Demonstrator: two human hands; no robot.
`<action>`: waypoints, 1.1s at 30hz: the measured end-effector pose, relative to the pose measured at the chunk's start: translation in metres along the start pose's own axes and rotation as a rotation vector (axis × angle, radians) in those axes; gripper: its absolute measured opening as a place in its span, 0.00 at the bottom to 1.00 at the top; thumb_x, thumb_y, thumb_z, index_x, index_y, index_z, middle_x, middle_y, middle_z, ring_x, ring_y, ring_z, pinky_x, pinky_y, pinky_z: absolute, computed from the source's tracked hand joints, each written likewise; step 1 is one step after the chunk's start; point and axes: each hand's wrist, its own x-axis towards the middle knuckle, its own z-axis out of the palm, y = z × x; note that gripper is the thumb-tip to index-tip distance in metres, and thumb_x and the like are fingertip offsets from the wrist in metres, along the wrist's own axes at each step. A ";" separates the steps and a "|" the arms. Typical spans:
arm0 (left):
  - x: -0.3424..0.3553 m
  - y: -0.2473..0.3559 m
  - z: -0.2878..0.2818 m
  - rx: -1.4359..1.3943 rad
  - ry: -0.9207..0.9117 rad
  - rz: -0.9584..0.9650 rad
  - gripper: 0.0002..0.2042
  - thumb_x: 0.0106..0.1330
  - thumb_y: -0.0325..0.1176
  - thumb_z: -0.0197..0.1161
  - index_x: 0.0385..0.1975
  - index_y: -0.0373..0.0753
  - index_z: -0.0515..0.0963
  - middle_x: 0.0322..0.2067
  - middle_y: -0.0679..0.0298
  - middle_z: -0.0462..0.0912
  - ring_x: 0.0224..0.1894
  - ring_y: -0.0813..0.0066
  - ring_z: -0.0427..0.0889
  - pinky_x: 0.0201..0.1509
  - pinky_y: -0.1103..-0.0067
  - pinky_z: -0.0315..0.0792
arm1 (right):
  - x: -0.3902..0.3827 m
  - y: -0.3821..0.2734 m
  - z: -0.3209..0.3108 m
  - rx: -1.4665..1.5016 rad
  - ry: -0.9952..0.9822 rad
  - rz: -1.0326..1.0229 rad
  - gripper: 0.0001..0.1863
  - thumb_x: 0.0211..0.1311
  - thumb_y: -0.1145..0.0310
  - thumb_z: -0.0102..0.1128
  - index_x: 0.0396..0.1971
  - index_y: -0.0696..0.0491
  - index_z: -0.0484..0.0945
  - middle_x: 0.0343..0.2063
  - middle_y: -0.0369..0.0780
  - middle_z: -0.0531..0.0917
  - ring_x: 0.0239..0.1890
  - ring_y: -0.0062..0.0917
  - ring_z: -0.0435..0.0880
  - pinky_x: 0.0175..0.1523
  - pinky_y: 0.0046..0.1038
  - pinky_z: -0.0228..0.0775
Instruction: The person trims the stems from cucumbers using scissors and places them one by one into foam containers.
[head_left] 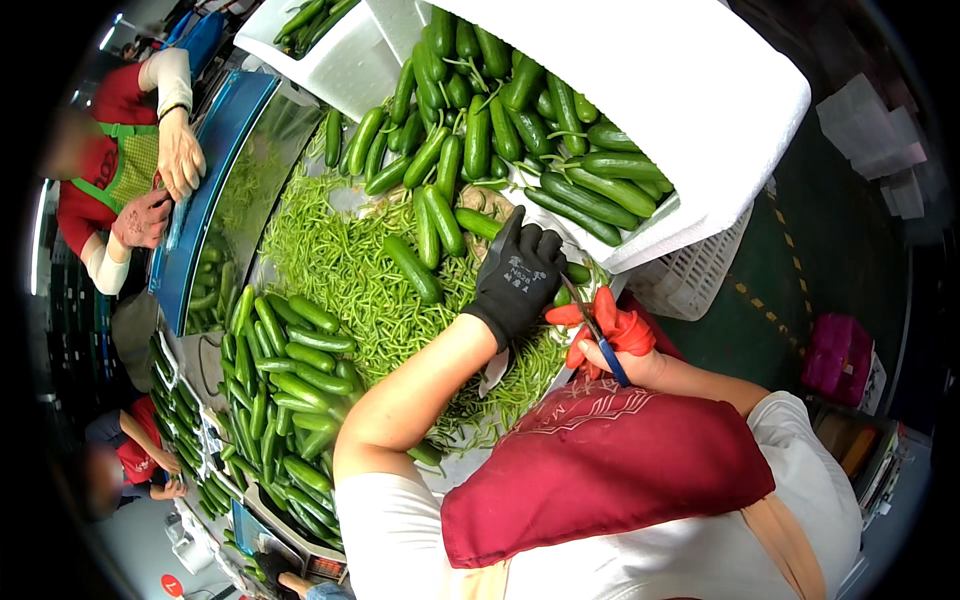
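Observation:
My left hand, in a black glove, has its fingers curled over a cucumber above the mound of thin trimmed green pieces. Just right of it, my right hand, in a red glove, grips scissors with blue handles, their dark blades angled up toward the cucumber. A white foam box full of cucumbers stands tilted above both hands, with loose cucumbers spilling below it. A large pile of cucumbers lies to the left of my forearm.
A co-worker works behind a blue-edged screen at upper left; another person is at lower left. A white plastic crate sits under the box. A pink bag is on the green floor at right.

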 end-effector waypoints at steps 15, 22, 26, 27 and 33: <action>-0.048 -0.030 -0.062 -1.291 0.454 -0.512 0.17 0.59 0.30 0.63 0.49 0.39 0.76 0.43 0.58 0.82 0.43 0.63 0.82 0.48 0.72 0.75 | -0.007 0.001 0.004 -0.091 -0.014 -0.046 0.23 0.66 0.71 0.52 0.61 0.54 0.65 0.29 0.34 0.79 0.25 0.10 0.75 0.30 0.16 0.70; -0.089 -0.020 -0.064 -2.527 1.201 -0.705 0.18 0.68 0.35 0.54 0.57 0.40 0.69 0.51 0.55 0.77 0.55 0.60 0.76 0.59 0.59 0.71 | 0.028 0.032 0.014 -0.354 0.015 -0.415 0.27 0.61 0.76 0.54 0.61 0.56 0.63 0.34 0.37 0.79 0.35 0.20 0.79 0.40 0.25 0.73; -0.098 -0.005 -0.059 -2.531 1.270 -0.751 0.17 0.68 0.37 0.55 0.54 0.40 0.71 0.52 0.55 0.77 0.54 0.56 0.76 0.58 0.58 0.72 | 0.046 0.026 0.023 -0.308 0.040 -0.456 0.27 0.59 0.77 0.55 0.60 0.57 0.64 0.37 0.40 0.78 0.40 0.22 0.80 0.46 0.25 0.72; -0.103 -0.002 -0.057 -2.565 1.275 -0.740 0.17 0.68 0.37 0.56 0.54 0.40 0.71 0.52 0.55 0.77 0.53 0.56 0.76 0.58 0.58 0.72 | 0.048 0.018 0.025 -0.338 0.039 -0.477 0.27 0.59 0.77 0.55 0.60 0.57 0.64 0.37 0.40 0.78 0.41 0.22 0.80 0.46 0.25 0.72; -0.121 0.004 -0.056 -2.773 1.362 -0.823 0.20 0.64 0.42 0.60 0.52 0.37 0.71 0.51 0.53 0.77 0.51 0.56 0.78 0.55 0.61 0.75 | 0.048 0.028 0.024 -0.294 0.026 -0.450 0.26 0.59 0.76 0.55 0.59 0.57 0.65 0.37 0.40 0.79 0.38 0.24 0.81 0.45 0.26 0.73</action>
